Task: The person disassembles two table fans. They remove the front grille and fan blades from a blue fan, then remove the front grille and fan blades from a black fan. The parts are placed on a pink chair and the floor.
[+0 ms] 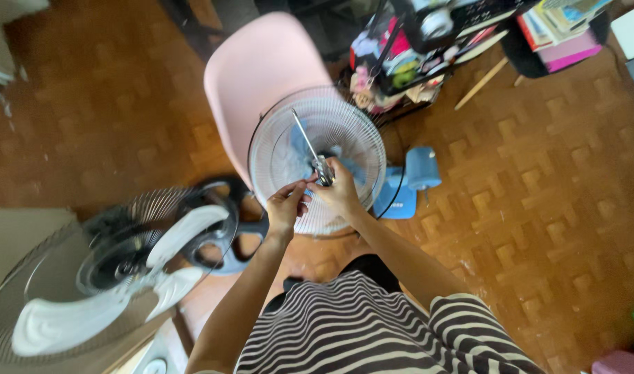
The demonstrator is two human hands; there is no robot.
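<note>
While both hands meet at its middle, the small fan (317,161) with a round white wire grille and pale blue blades lies tilted against the pink chair (261,76), near the centre of the wooden parquet floor (538,208). Its blue base (407,183) sits just to the right, with a dark cord running beside it. The right hand (339,194) is closed around the dark handle of a screwdriver (310,149), whose thin metal shaft points up and to the far left across the grille. The left hand (286,206) has its fingertips pressed together in a pinch just beside the handle; what it pinches is too small to tell. On the near left stands a larger fan (102,277) with a dark wire cage and white blades, and its dark spoked part lies close to the left wrist. Farther off, to the right of the chair, a black rack (414,55) holds a jumble of colourful items, and books (563,31) are stacked at the far right.
</note>
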